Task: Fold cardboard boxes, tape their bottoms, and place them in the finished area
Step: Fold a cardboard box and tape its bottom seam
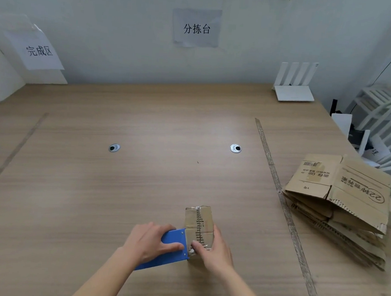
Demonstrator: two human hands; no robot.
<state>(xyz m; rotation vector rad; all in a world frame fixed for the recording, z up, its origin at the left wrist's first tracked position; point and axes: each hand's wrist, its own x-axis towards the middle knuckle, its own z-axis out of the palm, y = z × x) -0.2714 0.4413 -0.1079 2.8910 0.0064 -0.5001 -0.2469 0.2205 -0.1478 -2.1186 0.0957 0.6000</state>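
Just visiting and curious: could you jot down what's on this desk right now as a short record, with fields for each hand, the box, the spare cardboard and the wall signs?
Left hand: left hand grips a blue tape dispenser held against the box
Right hand: right hand holds the box's near end
Box: small cardboard box, tape along its top seam, standing on the wooden table
Spare cardboard: stack of flattened boxes at the table's right side
Wall signs: left paper sign; centre paper sign

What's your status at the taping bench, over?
Left hand grips blue tape dispenser against small box. Right hand holds box, thumb on taped seam. Flat cardboard stack waits right. Nothing in the way.
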